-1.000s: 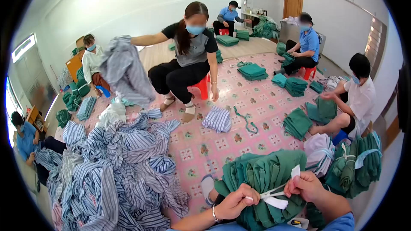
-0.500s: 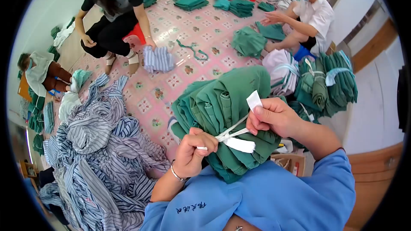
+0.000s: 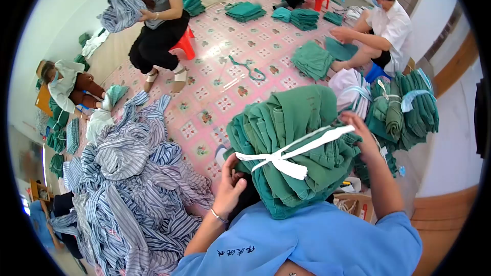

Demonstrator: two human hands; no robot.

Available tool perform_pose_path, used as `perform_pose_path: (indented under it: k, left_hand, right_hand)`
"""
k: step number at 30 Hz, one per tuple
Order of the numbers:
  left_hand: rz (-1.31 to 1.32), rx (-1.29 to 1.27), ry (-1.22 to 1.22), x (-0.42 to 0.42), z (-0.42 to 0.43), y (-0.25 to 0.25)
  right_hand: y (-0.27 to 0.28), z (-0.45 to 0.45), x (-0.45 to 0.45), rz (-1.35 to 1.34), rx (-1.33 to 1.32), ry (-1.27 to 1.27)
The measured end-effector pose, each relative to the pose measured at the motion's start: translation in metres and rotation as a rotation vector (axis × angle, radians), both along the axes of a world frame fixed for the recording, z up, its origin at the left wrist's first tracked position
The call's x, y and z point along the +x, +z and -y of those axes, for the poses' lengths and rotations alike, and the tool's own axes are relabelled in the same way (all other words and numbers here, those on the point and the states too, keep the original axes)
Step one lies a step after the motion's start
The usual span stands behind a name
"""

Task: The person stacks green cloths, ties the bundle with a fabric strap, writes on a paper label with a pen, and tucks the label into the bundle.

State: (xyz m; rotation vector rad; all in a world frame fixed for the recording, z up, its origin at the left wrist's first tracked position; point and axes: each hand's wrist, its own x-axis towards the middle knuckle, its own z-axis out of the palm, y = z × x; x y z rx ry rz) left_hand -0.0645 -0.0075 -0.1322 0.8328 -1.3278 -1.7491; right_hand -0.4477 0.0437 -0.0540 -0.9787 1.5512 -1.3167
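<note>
Head camera view shows a big green bundle (image 3: pixel 286 122) of folded cloth to the right of the striped pile (image 3: pixel 133 189), up close to the person's blue shirt (image 3: pixel 307 240). A white tie (image 3: pixel 279 161) goes across it, with a knot on the front. The left hand (image 3: pixel 227 189) is on the bundle's side nearest the striped pile, its fingers bent and its thumb apart. The right hand (image 3: pixel 364 140) is at the side farthest from the striped pile, with some fingers tucked out of sight. I can't tell if either hand is gripping or just touching. The cloth looks soft and bendy, not easy to break, but so many layers may feel heavy and sag. I'd hold it with both hands, low down and under the sides; the thin tie could slip or pull loose.
</note>
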Motion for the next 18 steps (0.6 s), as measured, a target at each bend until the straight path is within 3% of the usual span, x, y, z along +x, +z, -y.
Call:
perform_pose_path:
  k: [1,4,7,8,9,13,18]
  left_hand:
    - [0.012,-0.001,0.116,-0.009,-0.006,0.002]
    - [-0.018,0.041,0.417,-0.032,-0.01,-0.011]
    - [0.114,-0.072,0.425,-0.047,-0.017,-0.017]
    - [0.334,-0.257,0.435,-0.049,-0.016,-0.014]
    - [0.383,-0.313,0.438,-0.052,-0.017,-0.011]
    - [0.265,-0.289,0.366,-0.068,-0.003,0.022]
    - [0.009,-0.307,0.237,-0.093,0.037,0.059]
  right_hand:
    - [-0.007,-0.005,0.005,0.164,0.067,0.004]
    - [-0.015,-0.01,0.016,0.285,0.08,0.053]
    - [-0.028,-0.018,0.006,0.466,0.163,0.051]
    - [-0.035,-0.019,0.006,0.516,0.165,0.026]
    - [-0.036,-0.021,0.011,0.557,0.089,0.023]
    - [-0.049,-0.03,0.007,0.579,-0.006,-0.056]
    - [-0.03,-0.037,-0.009,0.326,-0.201,-0.173]
